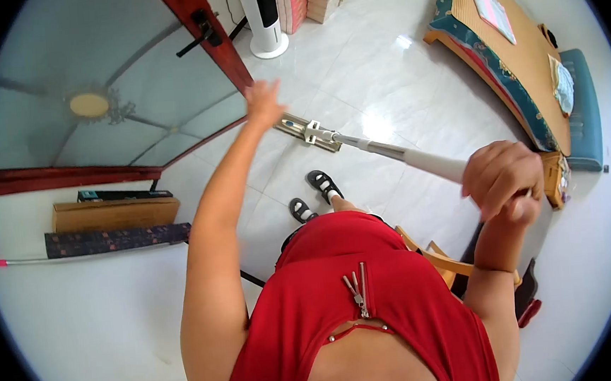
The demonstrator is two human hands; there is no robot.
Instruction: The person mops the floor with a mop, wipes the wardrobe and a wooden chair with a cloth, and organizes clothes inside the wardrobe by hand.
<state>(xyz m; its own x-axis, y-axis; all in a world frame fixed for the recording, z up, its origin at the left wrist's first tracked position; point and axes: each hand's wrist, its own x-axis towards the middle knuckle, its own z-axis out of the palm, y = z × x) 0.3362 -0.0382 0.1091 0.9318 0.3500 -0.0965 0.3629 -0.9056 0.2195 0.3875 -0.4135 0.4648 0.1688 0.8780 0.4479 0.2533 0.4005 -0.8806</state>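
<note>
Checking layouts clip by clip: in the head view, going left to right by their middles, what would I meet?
Cardboard box, left hand, mop head, white mop grip, right hand, blue headboard.

L hand extended fwd, splayed — R hand clenched.

The mop head rests on the floor, between the door leftward and bed rightward.

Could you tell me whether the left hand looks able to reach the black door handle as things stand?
Probably yes: the left hand looks empty, and nothing visible stands between it and the door handle, though a step forward might be needed. The right hand holds the mop.
</note>
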